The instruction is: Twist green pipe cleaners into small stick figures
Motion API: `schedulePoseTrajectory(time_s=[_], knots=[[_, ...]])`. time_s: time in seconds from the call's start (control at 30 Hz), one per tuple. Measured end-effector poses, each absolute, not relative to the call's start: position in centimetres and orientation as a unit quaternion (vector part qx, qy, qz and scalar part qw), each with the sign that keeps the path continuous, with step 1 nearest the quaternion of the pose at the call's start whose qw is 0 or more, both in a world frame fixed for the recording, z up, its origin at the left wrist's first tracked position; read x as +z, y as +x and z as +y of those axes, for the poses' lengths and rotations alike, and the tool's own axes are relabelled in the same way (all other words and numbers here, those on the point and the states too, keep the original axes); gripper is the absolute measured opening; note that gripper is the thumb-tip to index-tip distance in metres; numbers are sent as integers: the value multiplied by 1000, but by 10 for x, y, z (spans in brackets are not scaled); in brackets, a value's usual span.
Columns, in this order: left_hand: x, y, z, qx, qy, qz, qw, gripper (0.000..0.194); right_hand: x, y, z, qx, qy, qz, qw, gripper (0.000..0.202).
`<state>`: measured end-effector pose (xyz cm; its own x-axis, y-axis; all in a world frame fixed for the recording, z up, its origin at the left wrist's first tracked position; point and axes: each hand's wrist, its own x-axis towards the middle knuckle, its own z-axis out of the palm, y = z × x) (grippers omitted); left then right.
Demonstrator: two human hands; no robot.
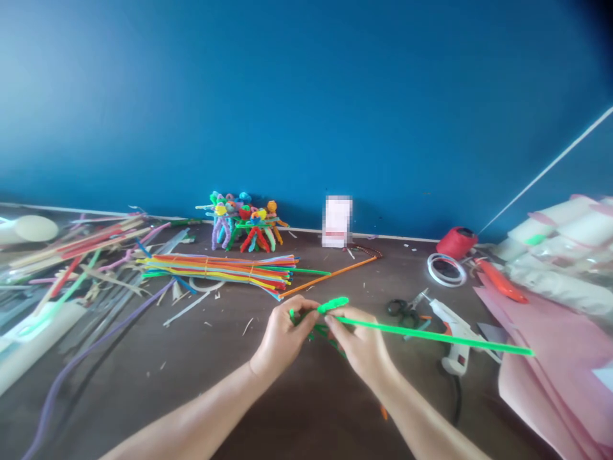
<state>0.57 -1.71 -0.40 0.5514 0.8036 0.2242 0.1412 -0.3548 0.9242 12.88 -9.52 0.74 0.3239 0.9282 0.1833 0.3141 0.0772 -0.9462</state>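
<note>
Both hands meet over the middle of the dark table around a bright green pipe cleaner [431, 336]. My left hand [287, 326] is closed, pinching a coiled green piece [334, 305] that sticks up between the hands. With thumb and fingers pressed together, my right hand [357, 338] grips the straight green pipe cleaner, whose long end reaches out to the right. More green bits show below the fingers, partly hidden. Just beyond my hands lies a tied bundle of coloured pipe cleaners [220, 269], with an orange pipe cleaner [330, 277] angled beside it.
Several pipe-cleaner figures [249, 223] stand against the blue wall. To the right are scissors [407, 310], a white glue gun [453, 332], a red thread spool [456, 243], a tape roll [446, 269] and pink sheets [550, 358]. Sticks and strips [96, 249] clutter the left.
</note>
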Motion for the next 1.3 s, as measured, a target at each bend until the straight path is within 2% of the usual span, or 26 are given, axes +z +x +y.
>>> schedulePoseTrajectory(time_s=[0.13, 0.33, 0.5, 0.7, 0.8, 0.93, 1.07, 1.2, 1.3], knots=[[-5, 6, -14, 332, 744, 354, 459, 14, 6, 128, -99, 146, -631, -625, 435, 18], [-7, 5, -11, 291, 799, 334, 406, 17, 4, 130, -102, -2, -673, -689, 270, 21], [-8, 4, -11, 283, 801, 344, 400, 18, 4, 129, -103, -37, -664, -701, 257, 20], [-6, 1, -8, 264, 837, 333, 345, 20, 4, 131, -104, -81, -663, -705, 236, 13], [-2, 0, -5, 219, 849, 328, 351, 18, 9, 132, -105, -128, -661, -708, 213, 20], [6, -2, 1, 141, 810, 286, 493, 20, 13, 133, -103, -121, -661, -717, 183, 7], [7, -9, 10, 131, 659, 261, 693, 44, 11, 135, -102, -95, -666, -716, 188, 8], [-2, -13, 16, 150, 516, 169, 826, 57, 8, 140, -101, -78, -686, -677, 256, 10], [-9, -8, 9, 180, 449, 81, 871, 68, 7, 140, -100, -53, -690, -642, 330, 9]])
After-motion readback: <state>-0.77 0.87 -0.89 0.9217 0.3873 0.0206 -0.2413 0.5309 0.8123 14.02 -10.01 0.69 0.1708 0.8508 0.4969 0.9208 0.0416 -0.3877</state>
